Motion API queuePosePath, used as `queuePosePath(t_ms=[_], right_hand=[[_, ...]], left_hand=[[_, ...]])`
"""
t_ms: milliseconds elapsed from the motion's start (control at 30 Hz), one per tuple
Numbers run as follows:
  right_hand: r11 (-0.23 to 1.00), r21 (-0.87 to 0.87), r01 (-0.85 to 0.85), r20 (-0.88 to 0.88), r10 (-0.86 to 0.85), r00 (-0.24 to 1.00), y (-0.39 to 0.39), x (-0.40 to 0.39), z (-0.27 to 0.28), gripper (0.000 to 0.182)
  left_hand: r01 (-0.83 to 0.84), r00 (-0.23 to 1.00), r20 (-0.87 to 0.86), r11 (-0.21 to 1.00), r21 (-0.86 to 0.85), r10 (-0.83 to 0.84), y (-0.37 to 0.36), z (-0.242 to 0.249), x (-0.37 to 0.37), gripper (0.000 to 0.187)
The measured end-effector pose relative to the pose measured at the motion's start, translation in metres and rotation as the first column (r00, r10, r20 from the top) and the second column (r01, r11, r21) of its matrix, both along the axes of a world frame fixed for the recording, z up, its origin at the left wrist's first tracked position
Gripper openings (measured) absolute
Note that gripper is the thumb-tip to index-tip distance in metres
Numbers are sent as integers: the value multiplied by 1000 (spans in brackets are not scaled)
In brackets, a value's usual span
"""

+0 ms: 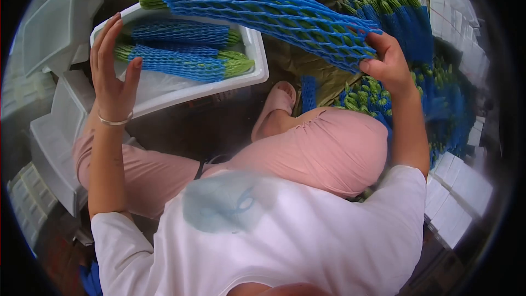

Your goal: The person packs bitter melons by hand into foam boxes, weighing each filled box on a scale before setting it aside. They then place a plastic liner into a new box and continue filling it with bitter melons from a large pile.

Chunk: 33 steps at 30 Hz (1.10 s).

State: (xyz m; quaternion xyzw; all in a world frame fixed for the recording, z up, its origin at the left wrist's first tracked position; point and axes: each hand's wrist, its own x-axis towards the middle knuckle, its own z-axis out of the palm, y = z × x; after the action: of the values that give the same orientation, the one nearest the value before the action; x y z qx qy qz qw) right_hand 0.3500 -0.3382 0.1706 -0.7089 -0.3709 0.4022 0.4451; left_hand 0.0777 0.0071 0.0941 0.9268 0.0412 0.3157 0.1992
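Observation:
A long green bitter melon in a blue foam net sleeve stretches across the top of the view, over the far rim of a white foam box. My right hand pinches its right end, thumb and fingers closed on the net. Its stem end points left and pokes out of the sleeve. My left hand is open at the box's left side, fingers spread and pointing up, with nothing in it. Inside the box lie netted bitter melons, side by side.
To the right is a large pile of netted bitter melons, with more green ends beyond my knee. White foam boxes are stacked at the right. Empty white boxes and lids stand on the left. A blue net sleeve lies near my foot.

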Motion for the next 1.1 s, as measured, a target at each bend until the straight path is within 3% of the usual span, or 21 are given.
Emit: queuePosePath(t_ms=[67, 133, 233, 300, 333, 367, 400, 467, 500, 567, 600, 633, 667, 700, 733, 800, 867, 933, 1033, 1100], right_hand=[[910, 184, 370, -190, -337, 922, -60, -19, -23, 50], [738, 86, 670, -285, -626, 726, -112, -41, -73, 49], [613, -27, 789, -173, -781, 601, -152, -65, -174, 37], [492, -35, 870, 87, -866, 493, -150, -69, -225, 43], [446, -7, 895, 260, -863, 432, -154, -66, -260, 51], [422, 23, 906, 317, -863, 394, -148, -65, -265, 54], [408, -77, 910, 363, -838, 407, -150, -62, -284, 53], [475, -136, 870, 554, -691, 464, -150, -59, -289, 48], [455, -133, 880, 546, -708, 449, -157, -63, -285, 48], [609, 26, 793, 597, -645, 476, -177, -64, -262, 37], [618, 63, 783, 684, -598, 418, -194, -65, -224, 27], [569, 244, 785, 794, -582, 175, -221, -61, -203, 23], [445, 246, 861, 834, -550, 46, -259, -56, -188, 24], [267, 119, 956, 913, -407, 0, -300, -54, -176, 29], [129, -38, 991, 975, -212, 65, -337, -50, -173, 37], [93, -359, 928, 932, -7, 362, -396, -49, -180, 46], [196, -481, 854, 875, 163, 456, -412, -50, -172, 51], [237, -606, 759, 794, 231, 562, -404, -54, -151, 52], [419, -448, 790, 881, 55, 471, -391, -57, -115, 51], [420, -297, 858, 878, -232, 418, -373, -43, -71, 55]], left_hand=[[-16, 992, -130, 995, -103, 2, -19, -13, 5, 52], [8, 959, -280, 987, -160, -54, -39, -33, 6, 48], [155, 916, -357, 983, -101, -181, -68, -44, 12, 45], [134, 898, -410, 986, -97, -162, -81, -46, 17, 43], [178, 890, -409, 980, -92, -200, -85, -47, 22, 43], [170, 905, -376, 979, -113, -200, -89, -48, 28, 43], [156, 919, -344, 979, -135, -194, -94, -47, 36, 42], [189, 913, -338, 972, -141, -227, -107, -40, 47, 40], [209, 907, -348, 971, -115, -236, -112, -36, 50, 40], [241, 901, -353, 967, -79, -253, -116, -27, 55, 39], [240, 902, -348, 967, -91, -257, -115, -23, 52, 39], [234, 904, -343, 967, -102, -255, -116, -20, 50, 38], [234, 905, -343, 968, -94, -252, -118, -18, 48, 38], [195, 921, -283, 945, -264, -269, -121, -16, 45, 37], [159, 937, -218, 890, -428, -272, -124, -13, 43, 37], [162, 947, -176, 874, -458, -267, -142, 5, 51, 36], [232, 936, -160, 891, -389, -314, -156, 20, 56, 34], [259, 935, -175, 931, -258, -308, -155, 29, 56, 32], [141, 970, -150, 945, -295, -191, -131, 33, 37, 28], [74, 991, -73, 909, -410, -114, -101, 23, 18, 25]])
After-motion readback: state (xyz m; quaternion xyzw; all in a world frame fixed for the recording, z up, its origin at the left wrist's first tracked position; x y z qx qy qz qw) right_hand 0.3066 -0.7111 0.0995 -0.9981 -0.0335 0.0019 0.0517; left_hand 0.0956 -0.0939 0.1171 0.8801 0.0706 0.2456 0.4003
